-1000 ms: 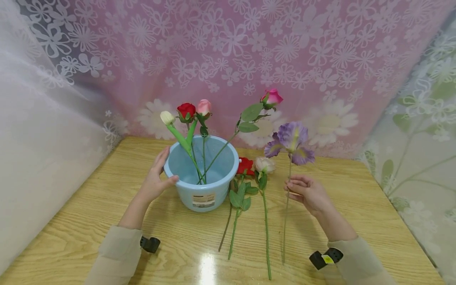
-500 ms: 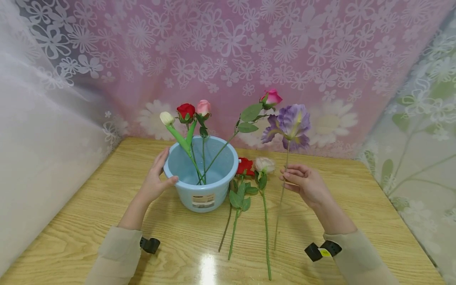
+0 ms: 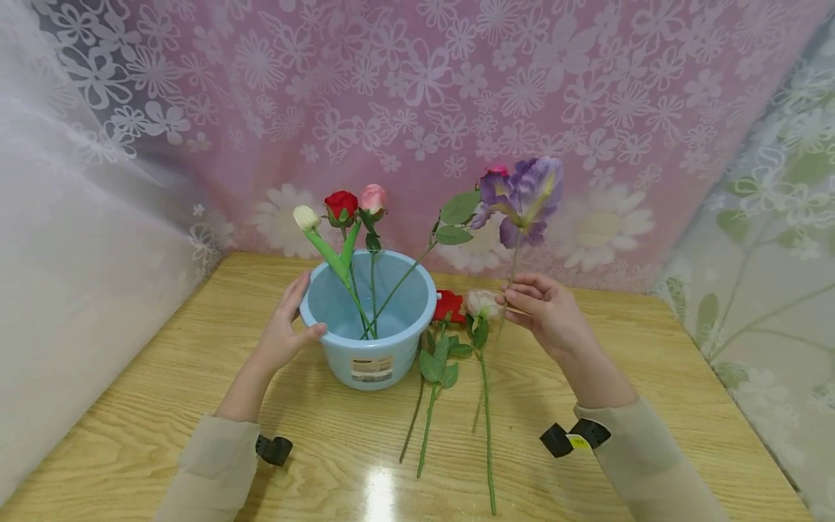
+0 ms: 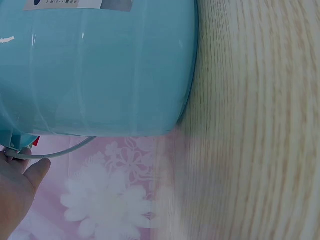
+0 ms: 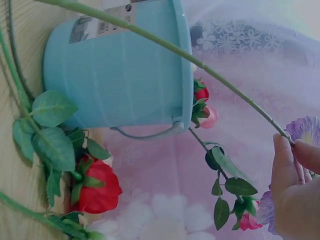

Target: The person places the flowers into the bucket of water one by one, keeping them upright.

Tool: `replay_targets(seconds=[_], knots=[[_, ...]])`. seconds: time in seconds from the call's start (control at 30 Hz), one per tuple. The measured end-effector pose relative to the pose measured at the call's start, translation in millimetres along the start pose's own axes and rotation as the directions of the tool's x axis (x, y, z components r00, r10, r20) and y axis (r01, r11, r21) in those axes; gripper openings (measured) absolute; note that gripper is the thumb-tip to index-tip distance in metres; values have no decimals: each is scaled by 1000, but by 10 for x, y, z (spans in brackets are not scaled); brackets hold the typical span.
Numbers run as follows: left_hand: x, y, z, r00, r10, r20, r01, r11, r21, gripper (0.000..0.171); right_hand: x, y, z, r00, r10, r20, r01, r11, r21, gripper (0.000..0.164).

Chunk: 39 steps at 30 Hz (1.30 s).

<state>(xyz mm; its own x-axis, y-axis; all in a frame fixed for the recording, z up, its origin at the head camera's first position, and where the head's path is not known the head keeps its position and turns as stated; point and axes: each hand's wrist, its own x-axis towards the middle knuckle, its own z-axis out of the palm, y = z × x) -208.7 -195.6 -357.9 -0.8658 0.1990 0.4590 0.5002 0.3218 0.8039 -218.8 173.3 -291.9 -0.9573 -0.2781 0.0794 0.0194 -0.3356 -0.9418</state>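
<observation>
2 holds, apart | my left hand (image 3: 287, 326) grips light-blue round plastic bucket (image 3: 404, 358), likely steadying it | my right hand (image 3: 551, 312) pinches purple ruffled artificial iris (image 3: 528, 196) below bloom, right of bucket, presumably leaving stem-end free

I'm standing somewhere curtained-off, no idea if home or studio; a pink flowery curtain (image 3: 404, 94) is hanging behind a wood-grain bench (image 3: 313, 449), paler drapes (image 3: 770, 239) flanking it.
</observation>
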Motion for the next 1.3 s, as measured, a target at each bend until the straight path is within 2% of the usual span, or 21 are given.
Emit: replay_targets(seconds=[0.23,0.3,0.53,0.77,0.83,1.0,1.07,1.3], knots=[[27,-331,-18,1000,-14,-3,14,1000,25,86,114,-130,124,998,-57,-4,57,990,131,14],[30,-363,-18,1000,-18,-1,18,999,34,86,152,-173,156,997,-79,-8,80,983,164,15],[40,-362,-17,1000,-20,5,20,999,27,87,248,-288,269,991,-135,-18,135,963,232,12],[46,-316,-62,999,-30,35,26,993,117,87,325,-354,373,983,-168,-79,184,947,264,12],[45,-189,-77,998,-38,49,31,989,141,87,346,-367,401,979,-187,-84,203,939,278,13],[68,-126,-114,995,-70,71,55,979,196,88,409,-389,467,966,-240,-93,257,918,303,11],[81,-227,-121,995,-71,71,54,974,222,89,436,-397,496,962,-253,-105,274,909,313,12],[82,-251,-90,997,-62,49,47,964,260,91,533,-409,612,945,-293,-145,323,907,271,16]])
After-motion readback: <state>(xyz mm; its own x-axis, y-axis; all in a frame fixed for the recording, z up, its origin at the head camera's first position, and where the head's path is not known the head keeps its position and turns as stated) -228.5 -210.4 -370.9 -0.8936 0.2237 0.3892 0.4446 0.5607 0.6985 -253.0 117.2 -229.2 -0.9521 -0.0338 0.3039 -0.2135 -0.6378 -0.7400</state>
